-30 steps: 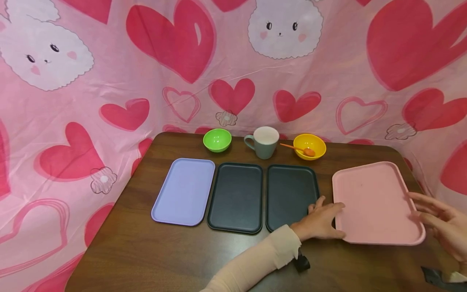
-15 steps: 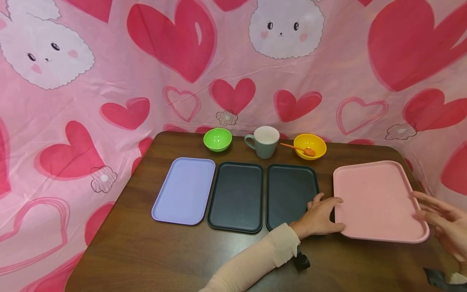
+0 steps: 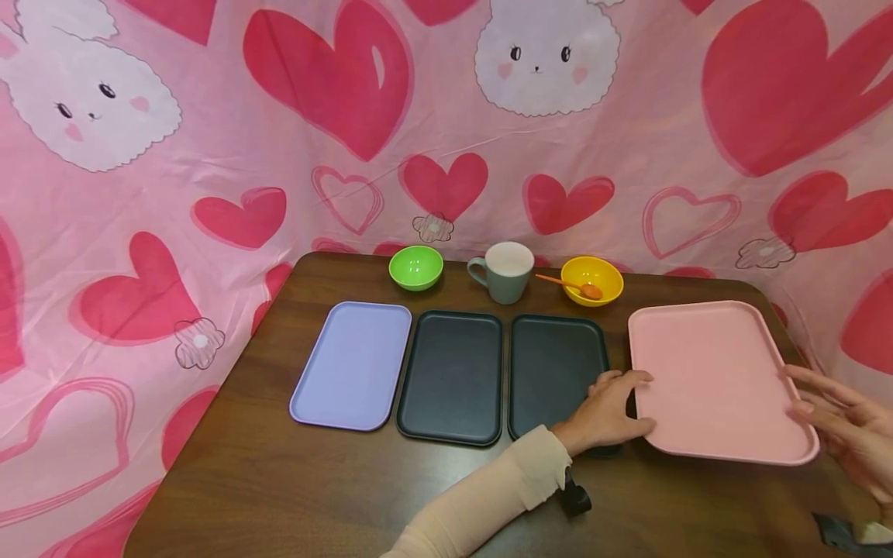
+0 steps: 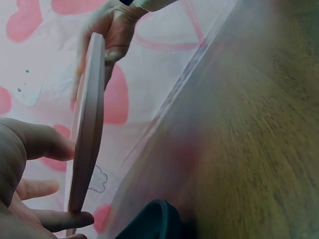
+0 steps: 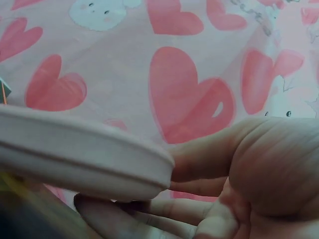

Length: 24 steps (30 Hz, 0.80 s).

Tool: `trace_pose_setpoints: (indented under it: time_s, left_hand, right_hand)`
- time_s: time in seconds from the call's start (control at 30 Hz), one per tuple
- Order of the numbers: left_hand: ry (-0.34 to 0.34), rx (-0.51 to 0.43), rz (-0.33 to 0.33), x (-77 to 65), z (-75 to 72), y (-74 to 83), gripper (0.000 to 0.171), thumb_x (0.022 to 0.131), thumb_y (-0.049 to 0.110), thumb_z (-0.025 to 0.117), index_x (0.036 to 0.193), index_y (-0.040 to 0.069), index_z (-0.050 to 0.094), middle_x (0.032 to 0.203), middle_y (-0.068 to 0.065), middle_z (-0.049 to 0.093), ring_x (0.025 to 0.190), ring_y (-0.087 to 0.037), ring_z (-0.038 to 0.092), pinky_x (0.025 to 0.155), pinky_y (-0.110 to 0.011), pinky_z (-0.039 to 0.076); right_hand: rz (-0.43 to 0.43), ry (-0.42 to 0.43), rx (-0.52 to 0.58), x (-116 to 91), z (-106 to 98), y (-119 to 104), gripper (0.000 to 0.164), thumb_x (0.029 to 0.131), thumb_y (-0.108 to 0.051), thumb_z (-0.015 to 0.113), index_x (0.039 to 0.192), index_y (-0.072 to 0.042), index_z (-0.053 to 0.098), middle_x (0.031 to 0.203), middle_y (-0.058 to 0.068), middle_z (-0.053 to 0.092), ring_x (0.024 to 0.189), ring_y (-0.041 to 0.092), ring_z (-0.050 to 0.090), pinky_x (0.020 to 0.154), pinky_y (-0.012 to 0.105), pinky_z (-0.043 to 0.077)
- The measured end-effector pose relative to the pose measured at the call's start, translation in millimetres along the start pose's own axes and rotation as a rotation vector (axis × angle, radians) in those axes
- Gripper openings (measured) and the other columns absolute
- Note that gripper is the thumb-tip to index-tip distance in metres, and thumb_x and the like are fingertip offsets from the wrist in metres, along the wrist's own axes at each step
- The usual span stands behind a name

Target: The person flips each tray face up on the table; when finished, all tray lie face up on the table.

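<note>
A pink rectangular tray (image 3: pixel 711 380) is held up off the table at the right, between both hands. My left hand (image 3: pixel 603 411) pinches its left edge, thumb on the near part of the rim and fingers farther along. At the opposite edge my right hand (image 3: pixel 844 434) grips the rim. In the left wrist view the tray's side wall (image 4: pixel 89 119) is seen edge-on above the wood. In the right wrist view the thumb lies along the tray's corner (image 5: pixel 84 159), with the fingers underneath. Beside the left hand lies a dark tray (image 3: pixel 558 364), its near right corner partly covered.
Left of that lie another dark tray (image 3: pixel 449 380) and a lavender tray (image 3: pixel 352 364), in a row. Behind them stand a green bowl (image 3: pixel 416 271), a grey-green mug (image 3: pixel 508 275) and a yellow bowl (image 3: pixel 600 271) with an orange spoon (image 3: pixel 589 291). A heart-patterned cloth hangs behind the table (image 3: pixel 293 480).
The pink tray has risen a little and its left side has shifted slightly left and away, both hands moving with it. The other trays, bowls and mug have stayed put.
</note>
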<state>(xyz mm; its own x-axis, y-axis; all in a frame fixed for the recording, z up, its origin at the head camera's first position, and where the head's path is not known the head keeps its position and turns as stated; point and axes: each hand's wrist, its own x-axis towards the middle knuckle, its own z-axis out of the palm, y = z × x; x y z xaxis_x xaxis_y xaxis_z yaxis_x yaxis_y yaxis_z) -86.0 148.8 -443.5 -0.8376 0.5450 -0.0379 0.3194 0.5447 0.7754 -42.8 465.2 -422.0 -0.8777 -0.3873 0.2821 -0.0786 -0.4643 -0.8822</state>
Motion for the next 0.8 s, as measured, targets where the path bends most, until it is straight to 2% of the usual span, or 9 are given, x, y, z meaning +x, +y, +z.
trace_pose_setpoints:
  time_s: [0.1,0.2,0.3,0.4,0.47,0.57,0.8]
  left_hand:
    - [0.031,-0.016,0.007,-0.2,-0.7,0.3,0.057,0.088,0.029,0.074,0.141,0.026,0.051,0.137,0.012,0.061,0.137,-0.012,0.043,0.102,-0.031,0.045]
    - [0.058,-0.066,0.007,-0.8,-2.4,1.6,0.058,0.088,0.027,0.074,0.140,0.025,0.051,0.137,0.010,0.061,0.129,-0.008,0.053,0.100,-0.024,0.047]
    - [0.065,-0.188,-0.024,-2.1,-5.4,4.4,0.058,0.087,0.023,0.075,0.140,0.024,0.051,0.135,0.007,0.064,0.115,-0.003,0.062,0.090,-0.015,0.049]
    - [0.064,-0.325,-0.075,-3.6,-9.1,9.2,0.059,0.087,0.019,0.076,0.140,0.023,0.050,0.134,0.005,0.063,0.105,0.000,0.065,0.081,-0.013,0.051]
    - [0.062,-0.408,-0.110,-4.5,-11.9,12.7,0.060,0.086,0.017,0.075,0.140,0.023,0.050,0.134,0.003,0.062,0.099,0.001,0.066,0.076,-0.013,0.052]
    - [0.062,-0.478,-0.146,-5.8,-15.1,16.5,0.061,0.087,0.016,0.074,0.141,0.024,0.048,0.138,0.003,0.060,0.097,0.001,0.066,0.076,-0.015,0.053]
    - [0.068,-0.520,-0.180,-8.9,-18.3,22.5,0.060,0.087,0.017,0.074,0.141,0.023,0.049,0.138,0.004,0.059,0.099,0.001,0.065,0.077,-0.016,0.054]
  right_hand:
    - [-0.003,-0.032,0.018,0,-2,1,0.065,0.098,0.022,0.019,0.152,-0.006,0.040,0.131,0.013,0.069,0.111,0.021,0.072,0.078,0.033,0.061]
    - [0.007,-0.040,0.047,0,-5,2,0.064,0.098,0.022,0.019,0.151,-0.007,0.042,0.131,0.013,0.068,0.111,0.022,0.072,0.078,0.034,0.060]
    - [0.043,-0.038,0.081,-1,-7,2,0.063,0.099,0.020,0.019,0.148,-0.007,0.047,0.134,0.011,0.067,0.115,0.020,0.070,0.081,0.034,0.060]
    - [0.085,-0.019,0.094,-1,-9,1,0.062,0.100,0.019,0.021,0.146,-0.008,0.051,0.136,0.007,0.066,0.119,0.016,0.068,0.084,0.033,0.060]
    - [0.106,0.008,0.057,0,-10,1,0.062,0.100,0.019,0.023,0.144,-0.011,0.053,0.135,0.003,0.067,0.118,0.013,0.068,0.083,0.031,0.060]
    - [0.140,0.055,-0.009,1,-10,1,0.062,0.099,0.019,0.026,0.141,-0.015,0.057,0.132,-0.002,0.068,0.114,0.010,0.069,0.079,0.029,0.061]
    - [0.186,0.171,-0.112,3,-11,4,0.060,0.096,0.022,0.035,0.131,-0.017,0.065,0.117,-0.001,0.076,0.101,0.010,0.074,0.070,0.029,0.061]
